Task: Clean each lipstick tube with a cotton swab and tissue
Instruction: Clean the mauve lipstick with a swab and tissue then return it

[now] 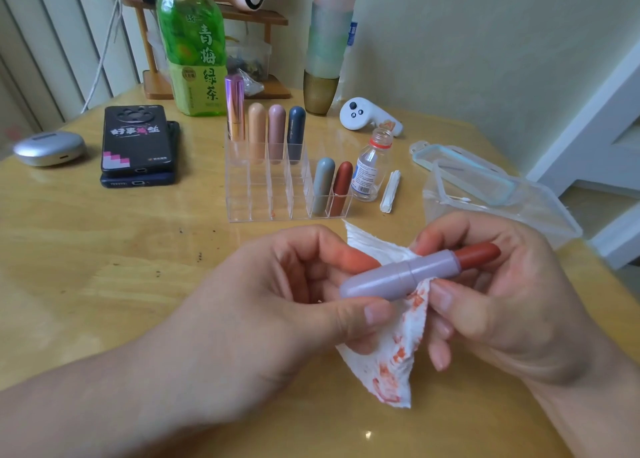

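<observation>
A lilac lipstick tube (398, 277), its red bullet (479, 255) wound out, is held above the table (104, 284) in front of a clear acrylic organiser (263, 194) holding six other tubes. The right hand (502, 302) has its grip closed on the tube, thumb and forefinger pinching it near the collar. The left hand (304, 284) grips a red-smeared tissue (391, 364) against the tube's underside. The wipe would likely go best by turning the tube slowly against a clean fold and keeping the paper off the soft bullet. The green bottle (194, 42) behind reads 青梅绿茶. The print on the small clear bottle (370, 170) beside the cotton swabs (390, 191) is too small to read.
</observation>
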Motion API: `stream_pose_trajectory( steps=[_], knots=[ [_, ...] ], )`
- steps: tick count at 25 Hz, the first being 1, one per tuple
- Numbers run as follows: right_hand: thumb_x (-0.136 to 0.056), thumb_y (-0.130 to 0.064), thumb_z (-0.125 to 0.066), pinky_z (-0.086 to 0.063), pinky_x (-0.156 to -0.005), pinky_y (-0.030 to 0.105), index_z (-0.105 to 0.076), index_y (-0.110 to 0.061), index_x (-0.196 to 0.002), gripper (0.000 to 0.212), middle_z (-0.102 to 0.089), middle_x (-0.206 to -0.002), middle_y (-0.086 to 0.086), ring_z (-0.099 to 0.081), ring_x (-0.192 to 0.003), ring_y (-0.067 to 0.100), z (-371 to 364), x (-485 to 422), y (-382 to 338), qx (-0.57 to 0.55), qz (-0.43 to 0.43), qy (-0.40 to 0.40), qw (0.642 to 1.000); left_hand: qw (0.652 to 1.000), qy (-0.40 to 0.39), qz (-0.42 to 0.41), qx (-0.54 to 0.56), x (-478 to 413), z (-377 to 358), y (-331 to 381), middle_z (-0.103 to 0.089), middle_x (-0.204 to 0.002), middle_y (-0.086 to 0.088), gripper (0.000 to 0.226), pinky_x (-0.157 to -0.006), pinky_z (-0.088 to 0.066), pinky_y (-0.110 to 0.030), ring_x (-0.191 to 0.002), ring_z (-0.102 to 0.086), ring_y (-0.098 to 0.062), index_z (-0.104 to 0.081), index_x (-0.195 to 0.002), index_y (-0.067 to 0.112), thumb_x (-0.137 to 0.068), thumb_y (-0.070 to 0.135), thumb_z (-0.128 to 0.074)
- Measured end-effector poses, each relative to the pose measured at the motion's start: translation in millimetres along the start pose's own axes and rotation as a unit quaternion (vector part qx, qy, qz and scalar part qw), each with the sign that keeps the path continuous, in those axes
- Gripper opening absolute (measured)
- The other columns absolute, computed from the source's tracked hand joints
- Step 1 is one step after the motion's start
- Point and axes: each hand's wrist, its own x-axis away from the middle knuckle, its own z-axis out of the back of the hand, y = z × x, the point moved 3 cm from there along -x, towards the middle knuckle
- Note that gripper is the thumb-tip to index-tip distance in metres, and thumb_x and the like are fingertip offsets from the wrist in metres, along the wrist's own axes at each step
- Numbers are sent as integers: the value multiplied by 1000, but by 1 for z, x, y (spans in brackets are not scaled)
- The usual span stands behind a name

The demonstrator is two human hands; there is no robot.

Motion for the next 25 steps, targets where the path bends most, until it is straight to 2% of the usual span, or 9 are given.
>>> stream_pose_trajectory(
  steps=[4,6,9,12,14,15,17,19,25],
  knots=[
    [-60,-8,-74,-47,-34,28,-68,-17,-78,21,-60,-48,2,-54,-29,19,0,0,1,-3,-5,12,1000,998,-60,32,-10,0,-3,1,-71,-78,-17,21,-62,-54,-32,-62,-63,-26,-73,-85,6,-87,26,-69],
    [-62,-10,-70,-46,-34,28,-68,-17,-77,16,-59,-47,3,-53,-28,20,-1,0,2,-9,-12,19,1000,997,-18,-2,-77,1,-1,3,-73,-75,-12,15,-62,-55,-30,-62,-65,-22,-72,-83,11,-76,23,-76],
    [-62,-11,-72,-46,-34,29,-69,-18,-76,16,-57,-45,4,-53,-29,19,-4,1,1,-5,-12,11,1000,986,37,-50,-153,7,1,8,-73,-77,-8,30,-65,-56,-35,-71,-69,-29,-68,-83,19,-63,26,-89],
    [-55,-15,-87,-46,-34,28,-68,-17,-79,30,-58,-47,4,-54,-29,19,-4,-1,2,-3,-19,-4,1000,983,-4,-16,-181,7,-1,10,-71,-81,-7,30,-80,-54,-53,-79,-65,-37,-70,-91,24,-72,46,-76],
    [-57,-19,-90,-47,-35,27,-68,-16,-81,32,-58,-48,3,-54,-29,19,-4,-1,3,-14,-24,-8,1000,961,-7,-10,-275,8,0,7,-69,-77,0,31,-98,-48,-50,-72,-64,-25,-70,-94,33,-78,58,-65],
    [-60,-16,-88,-47,-37,26,-69,-16,-82,29,-59,-48,2,-54,-29,19,-5,-2,3,-18,-25,-10,999,945,6,-28,-327,9,0,9,-69,-75,5,29,-98,-47,-40,-69,-64,-17,-68,-92,36,-77,60,-64],
    [-66,-8,-77,-47,-40,23,-68,-16,-81,20,-61,-49,0,-55,-30,18,-9,-1,4,-31,-30,-12,999,926,53,-52,-370,12,-1,15,-68,-72,10,31,-71,-49,-26,-65,-63,-12,-65,-87,35,-69,60,-69],
    [-68,-8,-79,-48,-43,22,-65,-10,-82,20,-62,-50,0,-56,-32,18,-15,-2,6,-53,-33,-24,998,917,99,-39,-384,13,-1,17,-67,-66,8,44,-54,-47,-30,-58,-59,-11,-61,-82,31,-56,64,-73],
    [-70,-20,-84,-45,-42,18,-66,-7,-77,23,-59,-48,2,-52,-31,16,-17,-3,5,-66,-41,-11,997,938,112,-6,-328,10,-2,14,-67,-64,1,47,-55,-51,-35,-57,-60,-19,-62,-81,28,-53,58,-84]
  ],
)
